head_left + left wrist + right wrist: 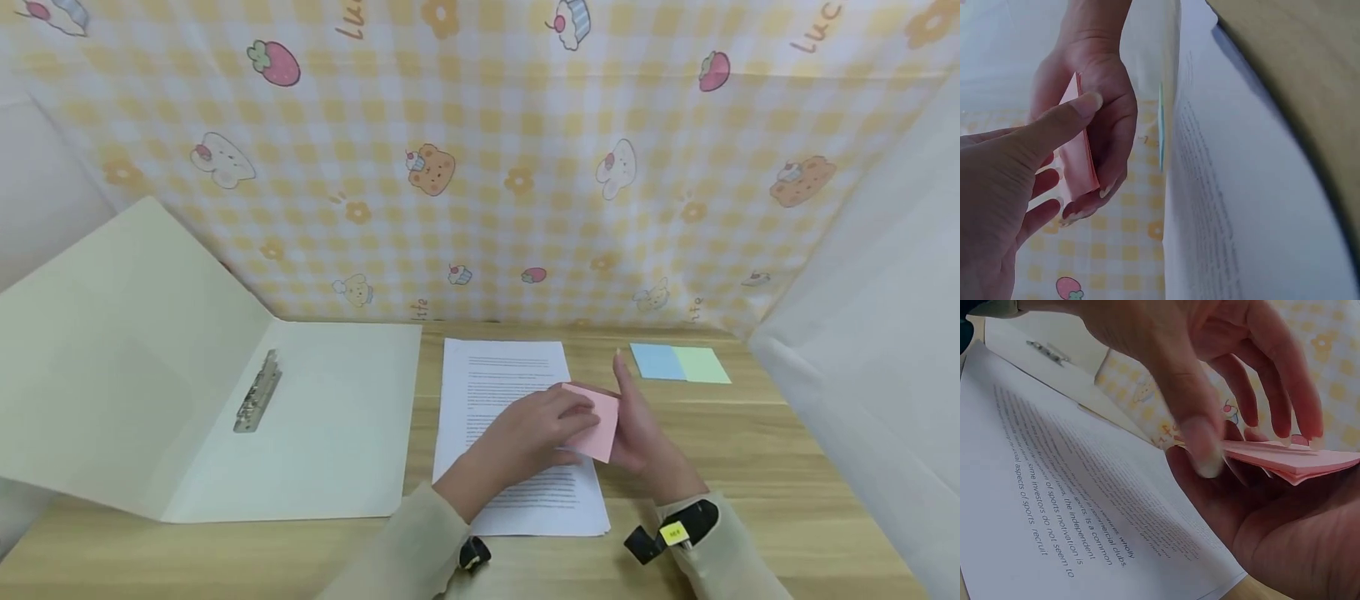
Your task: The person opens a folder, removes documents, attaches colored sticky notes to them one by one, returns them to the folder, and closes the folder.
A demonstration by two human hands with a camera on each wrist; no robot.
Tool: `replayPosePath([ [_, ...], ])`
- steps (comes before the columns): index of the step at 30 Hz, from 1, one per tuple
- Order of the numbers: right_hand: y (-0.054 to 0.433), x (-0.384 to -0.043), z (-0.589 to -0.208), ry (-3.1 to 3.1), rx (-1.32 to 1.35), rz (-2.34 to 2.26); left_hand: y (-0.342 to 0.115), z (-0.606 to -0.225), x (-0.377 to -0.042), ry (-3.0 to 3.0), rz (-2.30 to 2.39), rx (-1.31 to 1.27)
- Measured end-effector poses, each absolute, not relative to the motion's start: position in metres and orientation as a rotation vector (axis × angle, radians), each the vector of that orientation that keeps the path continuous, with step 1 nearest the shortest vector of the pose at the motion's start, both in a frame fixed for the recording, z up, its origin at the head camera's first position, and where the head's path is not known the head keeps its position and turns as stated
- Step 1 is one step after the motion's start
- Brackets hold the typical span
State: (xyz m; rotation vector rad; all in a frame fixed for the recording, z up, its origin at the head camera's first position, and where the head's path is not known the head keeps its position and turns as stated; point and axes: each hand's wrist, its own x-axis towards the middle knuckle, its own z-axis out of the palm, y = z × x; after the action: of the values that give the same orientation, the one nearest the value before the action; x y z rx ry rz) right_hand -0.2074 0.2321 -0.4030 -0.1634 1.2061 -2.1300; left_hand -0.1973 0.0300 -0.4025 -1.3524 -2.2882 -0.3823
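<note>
1. Sleeves of mine come in from the near side, over the wooden tabletop.
2. Printed paper lies flat just beyond, long axis running near to far with a slight slant, partly covered by my left arm.
3. To its left lies my white folder, spread out, cover raised at the far left; a metal clip sits beside the fold.
4. Above the paper's right side, my right hand cradles the pink note pad, fingers bent round behind it, thumb pointing far.
5. My left hand crosses from the left, clamped on that same pad: fingers bent over its face, thumb at an edge. Whether I have a single sheet between them, I cannot tell.
6. The pad is tilted, broad face turned up towards me; it looks nearly square, so I can name no long axis.
7. I judge the step to be parting a note from the pad; next, my right fingers should steady it while the left draw one sheet away.
8. Blue notes and green notes lie touching at far right, before the checked cloth.
</note>
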Motion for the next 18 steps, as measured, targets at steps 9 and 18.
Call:
replayPosePath([
  [9, 0.233, -0.208, -0.409, 1.114, -0.195, -2.129, 0.032, -0.412, -0.203, -2.21, -0.441, -1.317],
  [18, 0.234, -0.208, -0.41, 1.02, -0.211, -2.128, 0.034, -0.414, -0.203, -2.12, -0.433, -1.283],
])
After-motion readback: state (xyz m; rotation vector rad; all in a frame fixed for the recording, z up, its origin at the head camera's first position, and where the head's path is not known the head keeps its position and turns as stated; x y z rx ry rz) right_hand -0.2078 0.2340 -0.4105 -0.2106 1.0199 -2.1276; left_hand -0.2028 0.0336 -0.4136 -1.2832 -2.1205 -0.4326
